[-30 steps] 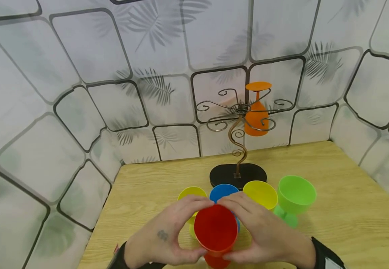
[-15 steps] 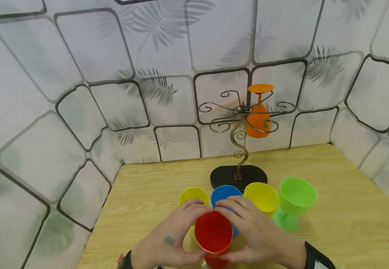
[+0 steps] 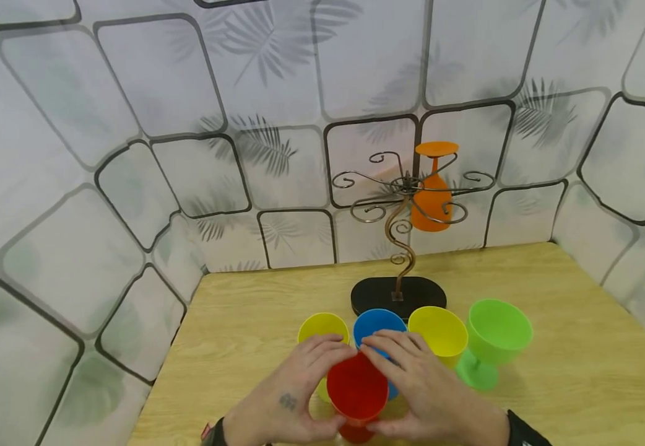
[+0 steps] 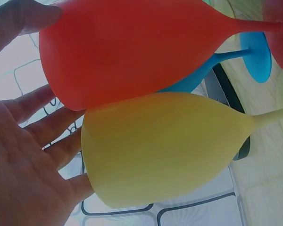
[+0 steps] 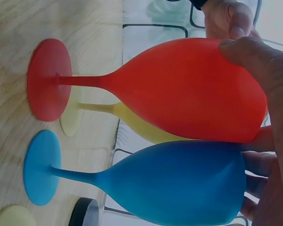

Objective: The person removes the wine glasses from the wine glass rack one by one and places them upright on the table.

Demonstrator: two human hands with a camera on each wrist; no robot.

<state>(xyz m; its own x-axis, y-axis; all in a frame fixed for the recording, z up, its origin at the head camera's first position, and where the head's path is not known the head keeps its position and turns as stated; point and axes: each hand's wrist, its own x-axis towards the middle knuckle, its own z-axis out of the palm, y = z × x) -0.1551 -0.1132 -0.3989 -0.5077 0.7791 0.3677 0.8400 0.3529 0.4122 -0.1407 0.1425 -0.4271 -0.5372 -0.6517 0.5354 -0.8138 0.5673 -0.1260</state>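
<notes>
A red plastic wine glass (image 3: 357, 387) stands upright at the table's front, its foot (image 5: 42, 89) on the wood. From the left, my left hand (image 3: 286, 396) curves round its rim, thumb at the near side and fingers at the far side. Mirroring it, my right hand (image 3: 428, 396) holds the rim from the right, its thumb on the bowl in the right wrist view. Just behind are a blue glass (image 5: 179, 181) and a yellow glass (image 4: 160, 146), close against the red bowl, the fingers reaching past their rims.
Right of the blue glass stand another yellow glass (image 3: 438, 331) and a green goblet (image 3: 499, 331). Behind them a scrolled metal glass rack rises from a black oval base (image 3: 371, 294). An orange glass (image 3: 431, 207) hangs upside down on it, near the patterned wall (image 3: 278, 80).
Both hands stay round the red glass's rim, with small shifts of the fingers. The whole view drifts slightly, and the other glasses stay where they were.
</notes>
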